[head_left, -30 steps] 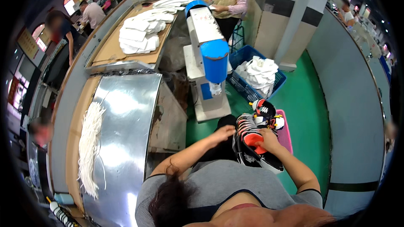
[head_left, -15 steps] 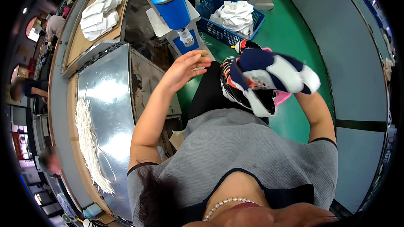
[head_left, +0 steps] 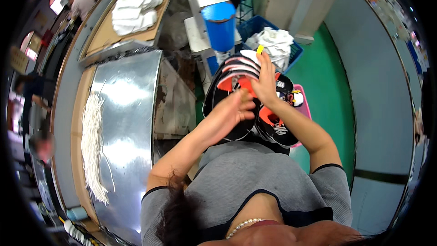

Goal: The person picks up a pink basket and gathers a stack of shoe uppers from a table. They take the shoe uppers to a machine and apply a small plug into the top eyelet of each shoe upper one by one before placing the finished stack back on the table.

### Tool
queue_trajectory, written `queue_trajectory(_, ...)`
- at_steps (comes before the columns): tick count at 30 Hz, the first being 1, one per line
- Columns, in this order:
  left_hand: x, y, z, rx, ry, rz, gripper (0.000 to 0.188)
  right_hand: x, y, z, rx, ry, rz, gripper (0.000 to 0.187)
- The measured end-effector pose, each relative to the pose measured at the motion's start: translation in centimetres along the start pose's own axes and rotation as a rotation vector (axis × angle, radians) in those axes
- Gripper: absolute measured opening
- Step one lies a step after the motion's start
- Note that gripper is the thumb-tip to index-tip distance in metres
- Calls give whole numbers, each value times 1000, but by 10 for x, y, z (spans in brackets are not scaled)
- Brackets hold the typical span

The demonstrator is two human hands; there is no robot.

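A black, white and orange shoe upper (head_left: 227, 77), with several layered edges showing, rests above my lap. My right hand (head_left: 266, 79) grips its right side, fingers long and close together, the thumb by the orange lining. At those fingertips is a small yellow piece (head_left: 260, 49); whether it is a tag or a finger cover I cannot tell. My left hand (head_left: 232, 111), smeared by motion, is in front of the upper near the orange lining, its fingers apart and nothing visible in them. Other black and orange shoe uppers (head_left: 277, 130) lie below my right forearm.
A pink bin (head_left: 302, 102) stands to the right of my lap. Beyond are a blue basket (head_left: 298, 57) of white pieces and a machine with a blue cylinder (head_left: 219, 27). White cords (head_left: 92, 146) lie on the metal table (head_left: 123, 127) at left; white pieces (head_left: 136, 11) lie on a board.
The navy and white shoe upper in my right hand has gone from sight. My right hand has moved left onto the black and orange upper, and my left hand has come right and down to it.
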State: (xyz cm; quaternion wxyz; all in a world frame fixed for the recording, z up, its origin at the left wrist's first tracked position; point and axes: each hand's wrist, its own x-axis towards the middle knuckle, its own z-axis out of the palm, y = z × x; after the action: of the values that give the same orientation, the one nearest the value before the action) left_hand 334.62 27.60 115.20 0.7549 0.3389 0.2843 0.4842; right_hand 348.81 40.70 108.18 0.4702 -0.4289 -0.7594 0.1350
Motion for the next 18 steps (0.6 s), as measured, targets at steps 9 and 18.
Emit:
queue_trajectory(9,47,-42,-128,-320,508,166,52,5,4,40,524,-346,291,80)
queue_trajectory(18,78,-16,-178,-142,572,125,44,10,50,115,963,-346,651,45)
